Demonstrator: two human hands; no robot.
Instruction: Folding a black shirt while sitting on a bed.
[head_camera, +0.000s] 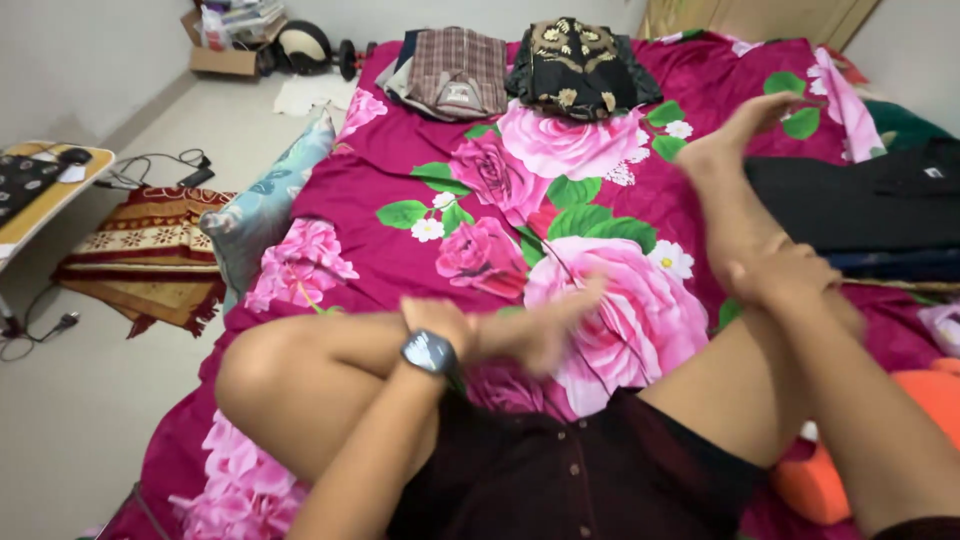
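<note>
Seemingly seated on bed (420, 200): left hand (500, 330) blurred, grip unclear; right hand (790, 280) wrapped round own ankle (745, 240), steadying leg.

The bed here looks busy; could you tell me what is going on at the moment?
A person sits on a bed with a magenta floral sheet. The left hand, with a dark watch on its wrist, hovers blurred above the sheet, fingers spread, holding nothing. The right hand grips their own raised leg near the ankle. Two folded garments, one checked and one black with gold embroidery, lie at the far end, and dark folded clothes lie to the right.
</note>
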